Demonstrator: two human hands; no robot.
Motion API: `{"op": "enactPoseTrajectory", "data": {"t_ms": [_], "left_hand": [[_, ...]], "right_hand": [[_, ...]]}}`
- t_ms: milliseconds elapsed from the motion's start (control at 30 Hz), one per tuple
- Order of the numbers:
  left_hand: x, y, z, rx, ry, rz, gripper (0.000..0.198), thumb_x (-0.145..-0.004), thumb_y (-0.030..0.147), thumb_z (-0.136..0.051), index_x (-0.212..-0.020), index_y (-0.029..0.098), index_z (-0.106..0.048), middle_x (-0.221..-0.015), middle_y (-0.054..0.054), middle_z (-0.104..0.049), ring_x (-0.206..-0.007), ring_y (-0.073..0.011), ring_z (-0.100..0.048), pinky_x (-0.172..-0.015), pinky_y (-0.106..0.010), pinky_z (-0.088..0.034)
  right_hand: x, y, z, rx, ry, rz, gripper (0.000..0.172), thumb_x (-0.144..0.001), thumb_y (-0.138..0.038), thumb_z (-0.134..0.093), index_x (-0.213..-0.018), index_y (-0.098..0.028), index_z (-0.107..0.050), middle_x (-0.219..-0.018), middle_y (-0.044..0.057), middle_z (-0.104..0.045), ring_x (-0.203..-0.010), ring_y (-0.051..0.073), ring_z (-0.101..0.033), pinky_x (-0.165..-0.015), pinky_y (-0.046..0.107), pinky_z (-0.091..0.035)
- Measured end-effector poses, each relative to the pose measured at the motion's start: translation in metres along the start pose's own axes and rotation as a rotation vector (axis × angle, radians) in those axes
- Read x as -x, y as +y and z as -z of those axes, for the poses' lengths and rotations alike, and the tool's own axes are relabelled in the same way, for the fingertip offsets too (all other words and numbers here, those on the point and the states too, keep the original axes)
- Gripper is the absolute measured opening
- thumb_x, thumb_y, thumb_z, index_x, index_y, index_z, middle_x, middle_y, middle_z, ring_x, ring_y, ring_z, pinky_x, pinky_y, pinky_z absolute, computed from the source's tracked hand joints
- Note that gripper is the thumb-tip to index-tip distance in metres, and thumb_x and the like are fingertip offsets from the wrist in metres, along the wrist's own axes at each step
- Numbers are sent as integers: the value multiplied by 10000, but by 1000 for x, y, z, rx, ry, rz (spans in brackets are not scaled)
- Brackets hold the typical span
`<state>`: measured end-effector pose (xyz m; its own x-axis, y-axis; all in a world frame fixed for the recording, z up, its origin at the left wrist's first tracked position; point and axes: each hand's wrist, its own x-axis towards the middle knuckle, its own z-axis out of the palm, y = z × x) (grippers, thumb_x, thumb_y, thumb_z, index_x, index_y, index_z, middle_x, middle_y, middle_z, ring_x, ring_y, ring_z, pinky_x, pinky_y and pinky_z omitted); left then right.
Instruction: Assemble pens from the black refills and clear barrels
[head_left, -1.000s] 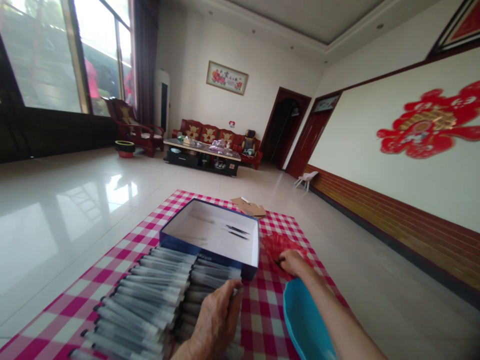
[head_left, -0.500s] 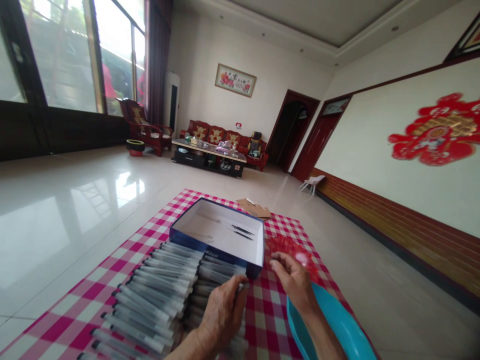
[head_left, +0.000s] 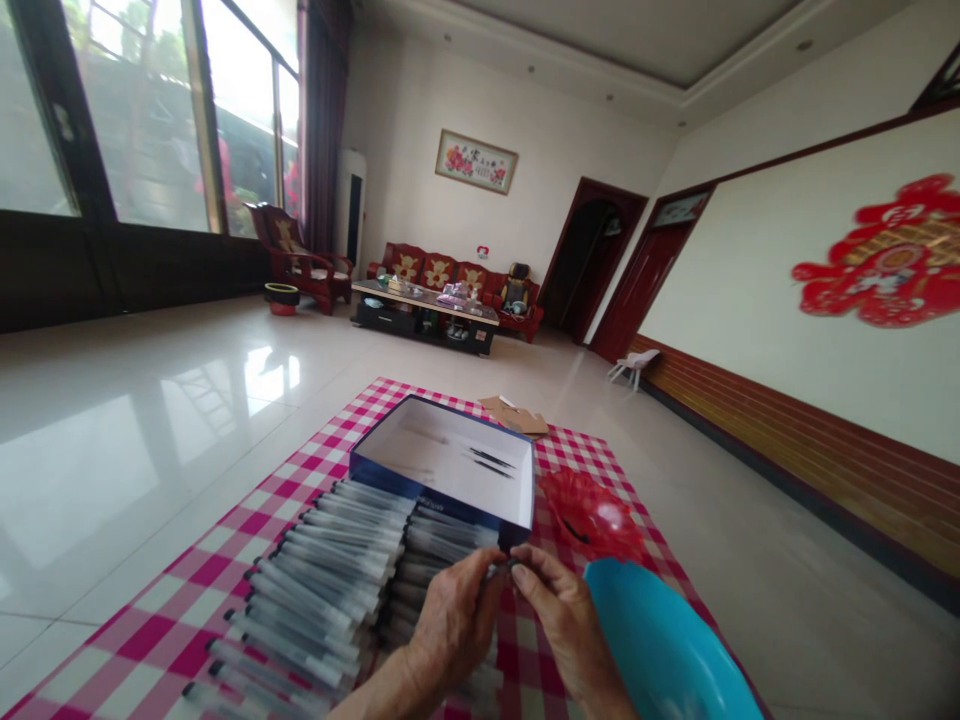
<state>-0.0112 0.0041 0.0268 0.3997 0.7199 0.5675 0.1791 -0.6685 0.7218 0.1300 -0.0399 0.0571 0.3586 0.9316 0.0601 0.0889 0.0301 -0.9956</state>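
My left hand (head_left: 456, 612) is closed around a pen, of which only the pale end shows at the fingertips. Pinched between the fingers of my right hand (head_left: 561, 612) is a small dark piece (head_left: 513, 563), held up against that end; its exact kind is too small to make out. Under and left of my left hand lie many clear pens (head_left: 322, 570) with dark ends, in two rows side by side. Just beyond my hands stands an open blue box (head_left: 427, 487) with a white inside, where a few thin dark sticks (head_left: 491, 462) lie.
A red translucent dish (head_left: 604, 515) with a scalloped rim sits right of the box. Near my right forearm is a turquoise basin (head_left: 675, 640). Brown cardboard (head_left: 517, 415) lies behind the box on the checked tablecloth (head_left: 225, 560). A coffee table (head_left: 424, 315) and sofa stand across the room.
My right hand has moved left and down from over the red dish to meet my left hand's fingertips. The view has shifted slightly.
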Motion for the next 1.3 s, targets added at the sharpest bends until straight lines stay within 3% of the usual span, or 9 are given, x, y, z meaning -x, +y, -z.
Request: {"op": "enactPoseTrajectory", "data": {"t_ms": [267,400,567,967,1167,1300], "left_hand": [[0,-2,1,7,-52,-16,207,-906,183,-407,-1030,206,-571,-838,-35,-675,-730,-164,-638,-656,-237,-444],[0,-5,2,-29,-101,-7,199,-907,183,-404,-1024,187,-565,-778,-32,-660,-657,-161,-615,-610,-243,-423],[-2,-9,2,-89,-74,-22,135,-879,169,-441,-872,169,-576,-738,-39,-581,-659,-163,-568,-614,-254,-406],[-7,-7,11,-90,-156,-90,160,-889,166,-441,-827,155,-588,-742,-46,-547,-671,-161,-553,-627,-258,-408],[-7,-3,11,-92,-179,-118,156,-893,177,-439,-850,156,-588,-756,-48,-549,-678,-159,-561,-628,-251,-415],[-5,1,12,-127,-202,-129,143,-885,164,-440,-855,166,-580,-776,-45,-555,-684,-155,-567,-636,-243,-426]], "right_hand": [[2,4,3,134,-83,78,263,-782,-375,-645,-962,-187,-685,-951,59,-716,-905,230,-646,-822,328,-496],[2,4,4,224,-101,127,219,-804,-346,-622,-956,-204,-687,-939,43,-715,-908,216,-647,-813,297,-497],[2,0,4,320,-112,186,192,-813,-323,-606,-943,-213,-693,-924,35,-706,-903,207,-648,-800,274,-497],[-2,-3,14,404,-188,166,229,-835,-379,-563,-928,-195,-664,-839,22,-692,-770,177,-617,-703,259,-483],[6,-13,13,634,-193,347,240,-899,-364,-460,-782,-192,-580,-729,6,-600,-695,150,-570,-653,245,-432],[7,-6,4,712,-139,467,294,-936,-325,-357,-717,-196,-505,-712,16,-556,-683,151,-559,-643,254,-413]]}}
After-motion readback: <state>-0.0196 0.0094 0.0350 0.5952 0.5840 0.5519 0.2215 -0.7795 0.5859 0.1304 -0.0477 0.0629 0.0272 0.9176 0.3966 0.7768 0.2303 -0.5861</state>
